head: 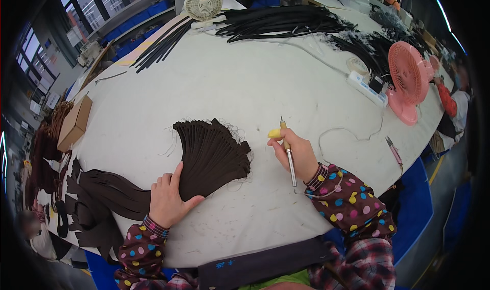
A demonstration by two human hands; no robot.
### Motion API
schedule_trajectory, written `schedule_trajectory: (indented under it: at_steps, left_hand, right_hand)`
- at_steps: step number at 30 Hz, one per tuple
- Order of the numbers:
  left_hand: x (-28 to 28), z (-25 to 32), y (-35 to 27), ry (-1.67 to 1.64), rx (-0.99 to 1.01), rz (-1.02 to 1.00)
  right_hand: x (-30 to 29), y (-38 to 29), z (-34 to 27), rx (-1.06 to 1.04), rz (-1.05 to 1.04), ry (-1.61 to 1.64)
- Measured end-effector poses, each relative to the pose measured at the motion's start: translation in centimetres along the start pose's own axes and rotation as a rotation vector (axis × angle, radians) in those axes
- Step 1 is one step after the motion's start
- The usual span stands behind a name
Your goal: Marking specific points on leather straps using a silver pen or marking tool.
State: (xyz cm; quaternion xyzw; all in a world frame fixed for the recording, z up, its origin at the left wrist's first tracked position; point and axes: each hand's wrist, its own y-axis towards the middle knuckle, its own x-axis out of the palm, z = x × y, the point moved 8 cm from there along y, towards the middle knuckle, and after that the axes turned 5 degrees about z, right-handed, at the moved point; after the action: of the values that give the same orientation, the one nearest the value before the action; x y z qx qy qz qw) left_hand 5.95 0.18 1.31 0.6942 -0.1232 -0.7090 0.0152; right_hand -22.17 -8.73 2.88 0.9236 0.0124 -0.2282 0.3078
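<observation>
A bundle of dark brown fabric strips [214,156] lies fanned out on the white-covered table, loose threads sticking out from the cut ends. Across its narrow part lies my left hand [168,198], holding it down with thumb and index finger spread along its edges. Past that hand the strips run on to the left [115,190]. Right of the fan, my right hand [296,152] grips a corded pen-like tool [291,163] with a metal shaft, a tan collar and a thin tip pointing away from me. One fingertip of this hand wears a yellow cover [274,133]. Tool and strips are apart.
Pink-handled thread snips [393,151] lie at the right, near a pink fan [407,75] and a white power strip [366,89]. A thin cord [352,135] crosses the table. Black strips [283,22] and a white fan [203,3] are at the back; a cardboard box [75,123] stands left.
</observation>
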Motion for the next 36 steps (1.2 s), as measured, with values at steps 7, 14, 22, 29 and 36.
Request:
schedule_trajectory:
  at_steps: [7, 14, 22, 29, 36]
  left_hand:
    - [0.5, -1.0, 2.1, -0.031, 0.072, 0.028]
    - [0.2, -3.1, 1.5, -0.065, 0.019, 0.069]
    - [0.5, -1.9, 3.0, -0.184, 0.009, 0.082]
    - [0.3, -2.3, 1.8, -0.178, -0.050, -0.009]
    - [0.3, 2.6, 2.2, -0.095, 0.134, 0.235]
  right_hand:
    - [-0.2, -0.4, -0.5, -0.056, -0.007, 0.022]
    - [2.2, -0.2, -0.5, 0.006, -0.095, 0.056]
    - [-0.1, -1.4, 1.8, -0.009, -0.079, 0.060]
    - [1.0, -0.6, 3.1, 0.128, -0.054, 0.088]
    - [0.9, -0.6, 3.6, 0.116, -0.080, 0.085]
